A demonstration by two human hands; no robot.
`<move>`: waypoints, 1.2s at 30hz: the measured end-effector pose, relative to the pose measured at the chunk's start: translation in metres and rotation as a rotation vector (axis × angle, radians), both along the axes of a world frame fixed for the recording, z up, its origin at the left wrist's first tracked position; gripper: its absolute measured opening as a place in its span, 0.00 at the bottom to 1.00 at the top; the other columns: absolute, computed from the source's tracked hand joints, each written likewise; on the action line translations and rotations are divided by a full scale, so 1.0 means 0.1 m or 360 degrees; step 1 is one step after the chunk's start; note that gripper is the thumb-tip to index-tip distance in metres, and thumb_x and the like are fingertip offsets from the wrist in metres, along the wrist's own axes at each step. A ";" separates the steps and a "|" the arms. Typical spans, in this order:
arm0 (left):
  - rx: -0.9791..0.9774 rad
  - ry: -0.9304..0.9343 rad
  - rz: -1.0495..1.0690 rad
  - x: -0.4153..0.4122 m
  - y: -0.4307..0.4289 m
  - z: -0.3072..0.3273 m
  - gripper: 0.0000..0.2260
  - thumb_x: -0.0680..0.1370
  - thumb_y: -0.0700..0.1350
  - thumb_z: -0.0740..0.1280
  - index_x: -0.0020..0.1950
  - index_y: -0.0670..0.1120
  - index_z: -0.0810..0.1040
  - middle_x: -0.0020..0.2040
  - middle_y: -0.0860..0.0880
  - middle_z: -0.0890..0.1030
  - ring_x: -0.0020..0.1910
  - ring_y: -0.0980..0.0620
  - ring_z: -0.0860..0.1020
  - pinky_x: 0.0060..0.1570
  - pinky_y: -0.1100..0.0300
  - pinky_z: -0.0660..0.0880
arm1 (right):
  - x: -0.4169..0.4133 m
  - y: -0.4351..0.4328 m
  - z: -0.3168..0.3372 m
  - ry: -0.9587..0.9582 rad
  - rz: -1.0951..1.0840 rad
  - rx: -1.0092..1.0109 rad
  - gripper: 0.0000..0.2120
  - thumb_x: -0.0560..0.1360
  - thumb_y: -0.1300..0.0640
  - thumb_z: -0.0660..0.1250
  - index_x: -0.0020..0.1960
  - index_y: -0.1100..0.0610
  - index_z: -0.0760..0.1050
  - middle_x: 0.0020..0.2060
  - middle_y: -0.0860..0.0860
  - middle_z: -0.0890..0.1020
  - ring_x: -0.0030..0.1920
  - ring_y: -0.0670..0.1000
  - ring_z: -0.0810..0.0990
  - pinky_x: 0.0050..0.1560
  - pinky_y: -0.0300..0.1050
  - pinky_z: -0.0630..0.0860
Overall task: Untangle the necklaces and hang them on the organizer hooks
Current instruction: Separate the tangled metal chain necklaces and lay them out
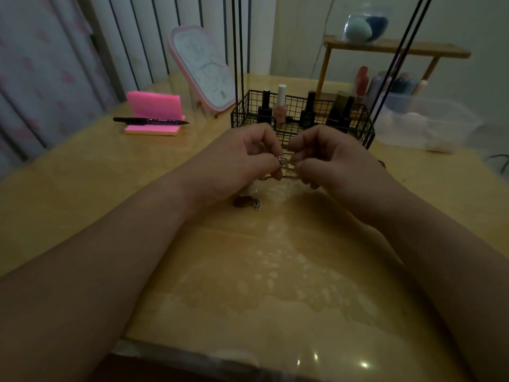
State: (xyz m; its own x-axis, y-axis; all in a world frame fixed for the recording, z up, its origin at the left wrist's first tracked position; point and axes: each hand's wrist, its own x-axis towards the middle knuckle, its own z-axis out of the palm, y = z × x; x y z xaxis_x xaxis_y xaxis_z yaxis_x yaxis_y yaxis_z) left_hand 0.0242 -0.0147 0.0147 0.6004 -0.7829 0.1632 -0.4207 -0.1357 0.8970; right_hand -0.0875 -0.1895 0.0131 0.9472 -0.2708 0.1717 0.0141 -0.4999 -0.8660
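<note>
Silver necklaces [286, 162] sit in a small knotted bunch between the two hands, lifted just above the yellow wooden counter [275, 271], in front of the black wire organizer [239, 117]. The left hand [248, 158] has its fingers [264, 144] curled inward, with the thumb and fingertips pinching the left side of the tangle. The right hand [330, 158] mirrors it, its fingers [300, 146] bent and pinching the right side, so the two sets of fingertips nearly meet over the knot. Loose loops of chain hang below the pinch toward the counter. A dark brownish pendant [244, 202] lies on the counter under the left wrist; whether its chain runs up into the held tangle is too dim to tell.

The organizer's basket holds several nail polish bottles [281, 106] standing upright, one pale pink with a white cap and the others dark. Thin black rods [237, 51] rise from the basket out of the top of the view. To the left, a pink pad of sticky notes [154, 106] lies open with a black marker [150, 121] across it, and a pink-framed mirror [203, 70] leans tilted behind. On the right stands a small wooden shelf [396, 48] carrying a clear container of makeup sponges [366, 23], with a translucent plastic box [429, 119] near its foot.
</note>
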 end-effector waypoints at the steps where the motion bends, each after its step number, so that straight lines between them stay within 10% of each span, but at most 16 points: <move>1: -0.0007 -0.0003 0.0021 0.01 0.00 -0.01 0.03 0.81 0.36 0.69 0.52 0.43 0.78 0.43 0.44 0.85 0.35 0.60 0.78 0.33 0.70 0.71 | 0.00 0.01 -0.01 -0.0002 -0.0022 -0.0094 0.12 0.78 0.63 0.70 0.58 0.49 0.77 0.49 0.49 0.82 0.43 0.45 0.81 0.41 0.41 0.81; 14: 0.0018 -0.0063 0.0072 0.06 0.00 -0.06 0.05 0.84 0.45 0.68 0.51 0.46 0.82 0.39 0.51 0.85 0.33 0.49 0.70 0.31 0.60 0.68 | 0.02 0.08 -0.06 -0.0133 -0.0138 -0.0494 0.02 0.80 0.51 0.71 0.51 0.48 0.79 0.43 0.46 0.82 0.43 0.44 0.80 0.41 0.40 0.79; 26: 0.0088 -0.0351 -0.0003 0.08 -0.02 -0.13 0.05 0.84 0.39 0.67 0.55 0.46 0.81 0.35 0.61 0.81 0.33 0.66 0.77 0.34 0.73 0.70 | 0.04 0.10 -0.06 -0.0021 -0.0186 -0.0483 0.04 0.80 0.50 0.69 0.47 0.48 0.81 0.40 0.45 0.83 0.42 0.42 0.81 0.44 0.44 0.80; 36: 0.0018 -0.0423 -0.0005 0.08 -0.03 -0.13 0.05 0.82 0.41 0.70 0.56 0.49 0.79 0.44 0.47 0.83 0.45 0.47 0.83 0.47 0.48 0.81 | 0.02 0.10 -0.04 0.0049 -0.0155 -0.0533 0.06 0.81 0.50 0.69 0.46 0.48 0.80 0.38 0.44 0.82 0.38 0.41 0.79 0.38 0.39 0.73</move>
